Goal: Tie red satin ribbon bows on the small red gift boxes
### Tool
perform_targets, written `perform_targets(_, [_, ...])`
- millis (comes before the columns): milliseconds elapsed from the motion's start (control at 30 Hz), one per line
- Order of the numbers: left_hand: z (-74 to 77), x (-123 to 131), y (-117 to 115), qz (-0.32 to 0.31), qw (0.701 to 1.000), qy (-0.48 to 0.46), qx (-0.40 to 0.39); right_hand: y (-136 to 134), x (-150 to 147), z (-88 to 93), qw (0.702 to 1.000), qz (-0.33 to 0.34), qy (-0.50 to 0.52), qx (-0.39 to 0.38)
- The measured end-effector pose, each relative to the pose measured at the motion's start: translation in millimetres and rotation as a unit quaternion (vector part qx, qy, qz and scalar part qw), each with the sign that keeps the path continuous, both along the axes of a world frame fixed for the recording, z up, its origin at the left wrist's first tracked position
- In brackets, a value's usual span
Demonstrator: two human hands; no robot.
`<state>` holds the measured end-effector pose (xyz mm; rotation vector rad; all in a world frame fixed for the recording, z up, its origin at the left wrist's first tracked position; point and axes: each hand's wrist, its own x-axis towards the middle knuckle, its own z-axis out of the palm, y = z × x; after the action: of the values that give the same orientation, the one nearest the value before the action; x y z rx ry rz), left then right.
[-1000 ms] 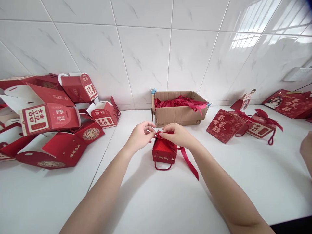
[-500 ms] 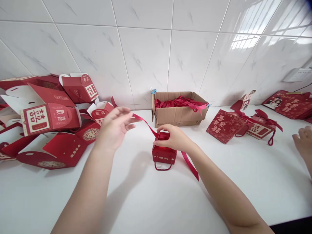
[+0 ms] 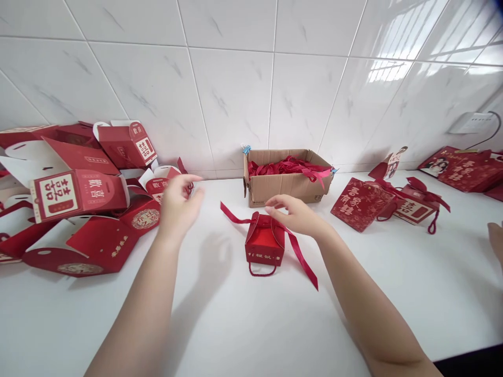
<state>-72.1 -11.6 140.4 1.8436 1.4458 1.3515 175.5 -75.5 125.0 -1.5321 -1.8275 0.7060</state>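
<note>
A small red gift box with gold lettering stands upright in front of me, its rope handle lying on the table. Its top flaps are drawn together, and a red ribbon runs through them with a loose tail on each side. To the left, my left hand hovers apart from the ribbon's left tail, fingers curved and separated, holding nothing visible. Just above the box's right top edge is my right hand, thumb and fingers apart; whether its fingertips touch the box is unclear.
Behind the box sits a cardboard carton of red ribbons. Red boxes are heaped at left. Finished-looking boxes and red bags stand at right. Another person's hand shows at the right edge. A tiled wall closes the back.
My left hand has let go of the ribbon and moved slightly left; that tail has dropped beside the box. My right hand has shifted right, off the box top, and the flaps have come together.
</note>
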Motion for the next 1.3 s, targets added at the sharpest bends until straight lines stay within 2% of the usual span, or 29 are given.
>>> perform_targets(67, [-5.5,17,-8,-0.091,0.993,0.054,-0.047,-1,7,4.3,0.999,-0.023,-0.022,-0.023])
perform_targets(167, [-11.8,36,-21,-0.209,0.963,0.155,-0.075,-3,14,7.5,0.997,-0.009,-0.05,-0.061])
perform_targets(300, [-16.3,44,-29,-0.282,0.927,0.208,-0.134,-5,18,7.3,0.992,0.022,-0.074,-0.098])
perform_targets(533, [-21.9,48,-29,-0.281,0.923,0.217,-0.15,-3,19,5.9,0.984,0.053,-0.121,-0.116])
perform_targets(900, [-28.3,56,-28,-0.287,0.914,0.274,-0.082,-3,18,3.8,0.989,0.077,-0.098,-0.083])
perform_targets(1200, [-29.8,58,-30,-0.285,0.91,0.273,-0.129,-4,16,5.3,0.99,0.06,-0.082,-0.102])
perform_targets(1300, [-27.8,57,-32,-0.292,0.898,0.276,-0.18,-5,15,7.6,0.989,0.056,-0.078,-0.108])
